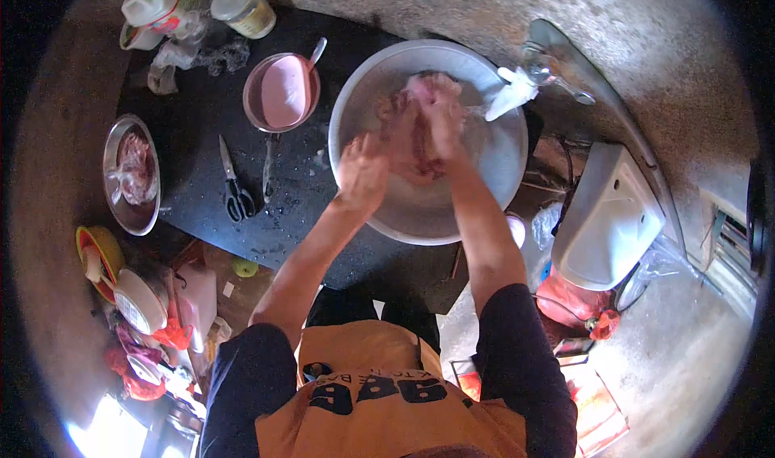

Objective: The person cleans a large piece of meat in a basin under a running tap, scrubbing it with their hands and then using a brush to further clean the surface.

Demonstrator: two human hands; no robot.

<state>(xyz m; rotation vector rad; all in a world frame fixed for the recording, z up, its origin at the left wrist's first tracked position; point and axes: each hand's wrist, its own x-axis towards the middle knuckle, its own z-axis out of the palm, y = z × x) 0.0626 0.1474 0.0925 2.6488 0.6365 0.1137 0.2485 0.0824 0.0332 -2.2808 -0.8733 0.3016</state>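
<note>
A wide metal basin (418, 215) stands before me with cloudy water and raw meat (418, 149) in it. My right hand (445, 125) is down in the basin against the meat, its fingers blurred and seemingly curled around a pink piece. Over the basin's left side is my left hand (365, 166), fingers stretched out, with nothing visible in it. Water and blur hide the meat's lower outline. Beyond the right rim, a tap (536, 73) has a white piece of plastic or cloth (511, 93) hanging from it.
On the dark table (200, 191) lie black-handled scissors (235, 185). A saucepan (270, 125) holds a pink container (284, 91). An oval metal bowl (154, 209) with raw meat (136, 170) is at the left edge. A white sink (605, 215) stands right; a jug (160, 6) stands far left.
</note>
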